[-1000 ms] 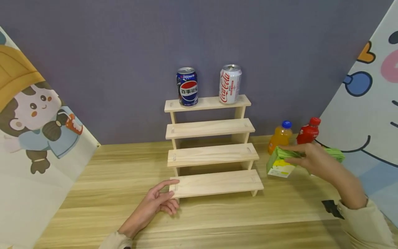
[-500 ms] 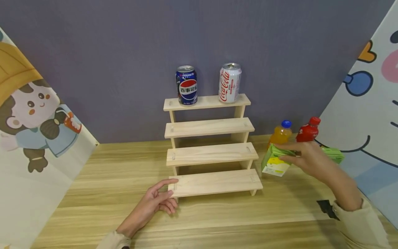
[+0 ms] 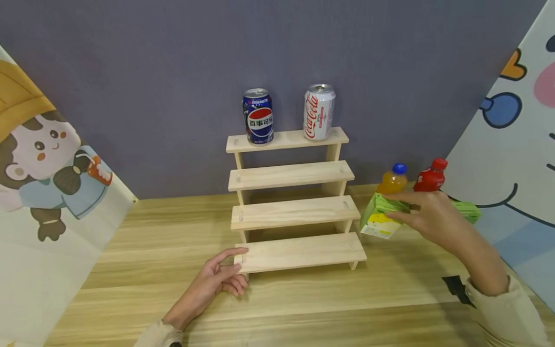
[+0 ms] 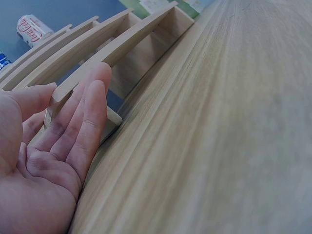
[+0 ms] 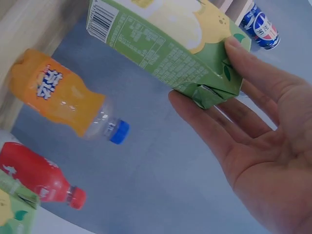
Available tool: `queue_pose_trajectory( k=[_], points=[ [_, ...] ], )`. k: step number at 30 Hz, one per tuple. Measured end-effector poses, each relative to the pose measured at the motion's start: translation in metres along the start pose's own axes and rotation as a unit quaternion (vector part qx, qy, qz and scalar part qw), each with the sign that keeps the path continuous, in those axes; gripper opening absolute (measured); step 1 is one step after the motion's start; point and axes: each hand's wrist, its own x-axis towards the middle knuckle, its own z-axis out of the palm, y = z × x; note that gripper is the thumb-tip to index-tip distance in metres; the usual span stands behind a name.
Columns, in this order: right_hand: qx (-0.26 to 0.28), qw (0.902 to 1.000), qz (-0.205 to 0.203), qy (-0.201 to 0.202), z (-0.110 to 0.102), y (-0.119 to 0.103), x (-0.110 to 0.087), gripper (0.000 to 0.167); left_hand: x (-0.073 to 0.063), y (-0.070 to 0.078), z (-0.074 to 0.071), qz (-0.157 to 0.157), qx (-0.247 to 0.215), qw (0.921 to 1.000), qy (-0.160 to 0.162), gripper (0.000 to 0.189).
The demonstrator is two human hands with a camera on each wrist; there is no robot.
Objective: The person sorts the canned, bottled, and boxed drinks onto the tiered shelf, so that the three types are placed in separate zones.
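A wooden four-step display rack (image 3: 299, 253) stands in the middle of the table. My left hand (image 3: 221, 277) pinches the left end of its lowest step, thumb on top and fingers (image 4: 92, 112) beneath. At the right, my right hand (image 3: 433, 219) grips a green drink carton (image 3: 380, 217) by its top end. This carton tilts a little, close to the rack's right side. On the top step stand a blue Pepsi can (image 3: 258, 118) at the left and a white Coca-Cola can (image 3: 319, 113) at the right.
Behind the right hand stand an orange drink bottle (image 3: 392, 182) with a blue cap and a red bottle (image 3: 429, 180). A second green carton (image 3: 468, 211) is partly hidden by that hand. A grey wall (image 3: 182, 96) closes the back, with cartoon panels at both sides.
My right hand has moved the drink carton left and slightly up, toward the rack. The left hand keeps its hold on the lowest step.
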Motion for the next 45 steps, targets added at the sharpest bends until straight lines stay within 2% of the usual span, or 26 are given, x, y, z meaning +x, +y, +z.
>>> queue_pose_trajectory(
  k=[11, 16, 21, 24, 27, 34, 42, 45],
  points=[
    [-0.024, 0.9953, -0.09, 0.027, -0.026, -0.018, 0.02, 0.049, 0.001, 0.0, 0.0, 0.001, -0.008, 1.0, -0.001, 0.048],
    [-0.021, 0.9937, -0.102, 0.042, -0.04, -0.025, 0.028, 0.049, 0.001, -0.001, 0.0, -0.002, -0.012, 0.9999, -0.001, 0.048],
    [-0.019, 0.9886, -0.138, 0.056, -0.05, -0.037, 0.039, 0.051, 0.0, -0.001, 0.0, -0.002, -0.009, 1.0, 0.001, 0.048],
    [-0.021, 0.9883, -0.143, 0.049, -0.053, -0.045, 0.047, 0.048, 0.001, 0.0, 0.0, 0.002, -0.006, 1.0, 0.0, 0.047],
    [-0.017, 0.989, -0.142, 0.038, -0.053, -0.054, 0.054, 0.045, 0.001, 0.0, 0.0, 0.005, -0.004, 1.0, -0.003, 0.048],
    [0.043, 0.9838, -0.171, 0.032, -0.044, -0.071, 0.078, 0.044, 0.0, -0.001, 0.0, -0.002, 0.002, 1.0, 0.001, 0.048],
    [0.078, 0.9848, -0.155, -0.009, -0.031, -0.091, 0.112, 0.038, -0.001, -0.001, 0.0, -0.009, 0.001, 1.0, -0.004, 0.049],
    [0.086, 0.9834, -0.159, -0.012, -0.026, -0.1, 0.124, 0.037, -0.001, -0.002, 0.0, -0.008, 0.0, 0.9999, -0.007, 0.049]
  ],
)
